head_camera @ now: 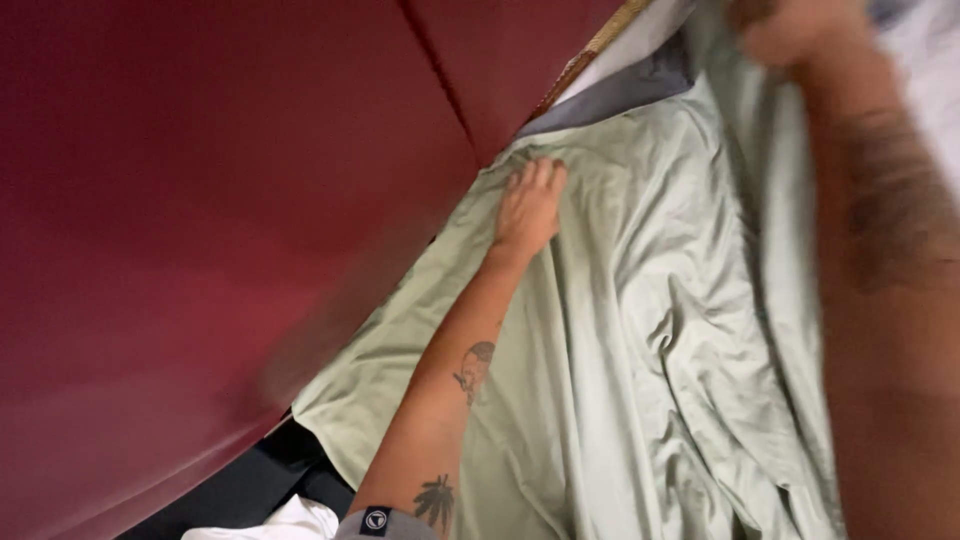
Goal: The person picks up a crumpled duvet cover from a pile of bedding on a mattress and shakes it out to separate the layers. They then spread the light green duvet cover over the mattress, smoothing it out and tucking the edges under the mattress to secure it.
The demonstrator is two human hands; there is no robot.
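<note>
A pale green sheet (pixel 640 330) lies wrinkled over a bed. My left hand (pixel 528 205) rests flat on the sheet close to the dark red padded headboard (pixel 200 200), fingers spread toward the sheet's top corner. My right hand (pixel 795 30), blurred at the top edge, is closed on a raised fold of the same green sheet, with my forearm running down the right side of the view.
A grey cloth layer (pixel 625 90) and a white one (pixel 640 40) show beyond the sheet's top edge. A patterned strip (pixel 590 55) runs beside the headboard. A dark gap (pixel 250 480) and some white fabric (pixel 290 520) lie at the lower left.
</note>
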